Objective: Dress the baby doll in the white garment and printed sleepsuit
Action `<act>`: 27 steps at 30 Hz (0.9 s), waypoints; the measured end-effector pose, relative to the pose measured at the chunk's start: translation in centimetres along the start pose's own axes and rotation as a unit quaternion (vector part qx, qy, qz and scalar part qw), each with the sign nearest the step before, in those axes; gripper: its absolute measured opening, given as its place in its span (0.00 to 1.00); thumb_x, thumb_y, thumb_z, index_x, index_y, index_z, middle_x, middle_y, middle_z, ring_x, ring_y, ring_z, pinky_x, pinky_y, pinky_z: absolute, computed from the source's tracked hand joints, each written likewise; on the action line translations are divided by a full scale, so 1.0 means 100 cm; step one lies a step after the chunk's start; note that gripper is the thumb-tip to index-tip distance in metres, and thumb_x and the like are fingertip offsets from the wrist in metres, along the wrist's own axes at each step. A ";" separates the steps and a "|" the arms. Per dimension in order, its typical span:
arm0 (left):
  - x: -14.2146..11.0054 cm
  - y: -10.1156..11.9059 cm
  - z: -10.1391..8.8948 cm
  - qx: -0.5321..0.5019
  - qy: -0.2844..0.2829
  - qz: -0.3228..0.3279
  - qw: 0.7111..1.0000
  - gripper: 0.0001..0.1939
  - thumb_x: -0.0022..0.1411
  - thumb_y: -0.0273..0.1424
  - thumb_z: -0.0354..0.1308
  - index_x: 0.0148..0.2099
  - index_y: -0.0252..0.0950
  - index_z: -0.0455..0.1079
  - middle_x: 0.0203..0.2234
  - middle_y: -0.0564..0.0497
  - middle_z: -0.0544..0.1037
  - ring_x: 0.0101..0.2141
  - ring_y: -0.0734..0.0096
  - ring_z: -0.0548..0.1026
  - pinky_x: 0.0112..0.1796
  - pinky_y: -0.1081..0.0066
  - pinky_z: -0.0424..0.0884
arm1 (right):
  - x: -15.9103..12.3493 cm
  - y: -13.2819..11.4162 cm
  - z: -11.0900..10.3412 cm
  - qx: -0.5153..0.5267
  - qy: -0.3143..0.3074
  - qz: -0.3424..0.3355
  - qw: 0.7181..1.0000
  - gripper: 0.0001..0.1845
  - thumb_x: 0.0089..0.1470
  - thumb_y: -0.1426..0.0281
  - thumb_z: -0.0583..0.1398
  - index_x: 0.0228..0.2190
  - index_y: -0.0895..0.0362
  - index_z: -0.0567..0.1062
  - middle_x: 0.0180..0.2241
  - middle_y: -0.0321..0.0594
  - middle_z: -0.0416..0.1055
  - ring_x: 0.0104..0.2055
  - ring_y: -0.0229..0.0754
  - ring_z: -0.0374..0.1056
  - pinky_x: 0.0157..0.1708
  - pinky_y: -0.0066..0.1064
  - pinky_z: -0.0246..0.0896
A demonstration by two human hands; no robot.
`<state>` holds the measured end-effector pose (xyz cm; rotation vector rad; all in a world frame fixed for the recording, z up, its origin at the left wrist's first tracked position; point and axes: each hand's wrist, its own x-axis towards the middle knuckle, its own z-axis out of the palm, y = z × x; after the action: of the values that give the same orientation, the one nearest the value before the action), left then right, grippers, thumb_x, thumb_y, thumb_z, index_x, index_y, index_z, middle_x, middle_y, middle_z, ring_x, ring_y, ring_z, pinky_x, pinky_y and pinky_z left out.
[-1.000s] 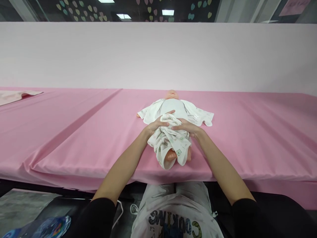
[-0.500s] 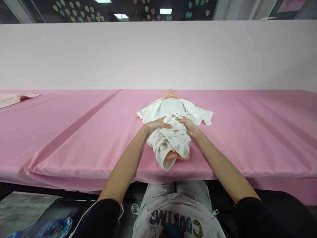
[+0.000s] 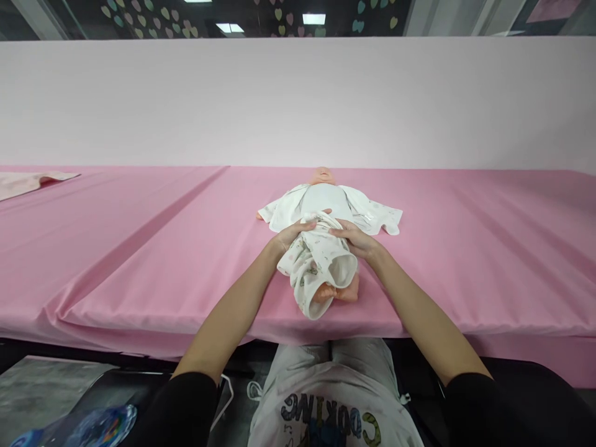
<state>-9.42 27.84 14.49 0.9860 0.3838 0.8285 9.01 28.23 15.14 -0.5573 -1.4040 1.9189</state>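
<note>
A baby doll [image 3: 323, 177] lies on its back on the pink table [image 3: 139, 248], head away from me, in an open white top [image 3: 372, 214]. Printed white trousers [image 3: 316, 267] are bunched over its legs, and its bare feet [image 3: 339, 292] stick out near the table's front edge. My left hand [image 3: 291, 234] grips the trousers' waistband on the doll's left side of the picture. My right hand [image 3: 356, 238] grips the same waistband on the other side. Both hands sit at the doll's hips, fingers curled into the cloth.
A pale pink cloth [image 3: 28, 181] lies at the far left of the table. A light pink wall panel [image 3: 298, 99] rises behind the table. Below the front edge are my lap and a dark floor with a colourful object [image 3: 100, 425].
Both hands have drawn the trousers' waistband a little further up the doll toward its waist. The right trouser leg has opened out, showing more of the doll's feet.
</note>
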 end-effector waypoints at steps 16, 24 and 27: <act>0.000 0.002 -0.005 0.036 -0.011 -0.037 0.999 0.38 0.53 0.28 0.62 0.64 0.34 0.54 0.48 0.40 0.74 0.45 0.57 0.75 0.48 0.61 0.69 | -0.004 -0.005 0.001 -0.019 -0.049 0.033 0.998 0.22 0.41 0.70 0.69 0.39 0.60 0.70 0.30 0.36 0.72 0.31 0.36 0.69 0.30 0.24 0.66; -0.006 0.000 0.003 0.004 -0.020 -0.011 1.000 0.45 0.48 0.19 0.59 0.66 0.40 0.49 0.45 0.43 0.76 0.41 0.58 0.77 0.44 0.61 0.72 | 0.001 0.007 -0.007 0.039 -0.070 -0.021 0.997 0.11 0.46 0.70 0.64 0.31 0.59 0.68 0.19 0.28 0.62 0.22 0.33 0.63 0.26 0.25 0.64; -0.006 0.002 0.006 -0.006 -0.011 -0.019 1.000 0.45 0.47 0.17 0.56 0.66 0.41 0.48 0.44 0.45 0.77 0.39 0.60 0.78 0.41 0.63 0.72 | 0.003 0.006 -0.004 0.042 -0.064 -0.019 0.997 0.10 0.46 0.70 0.63 0.29 0.58 0.67 0.17 0.26 0.59 0.15 0.28 0.53 0.15 0.20 0.54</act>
<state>-9.49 27.12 14.98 0.9730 0.3776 0.7842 8.93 28.62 14.40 -0.3709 -1.3947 2.0024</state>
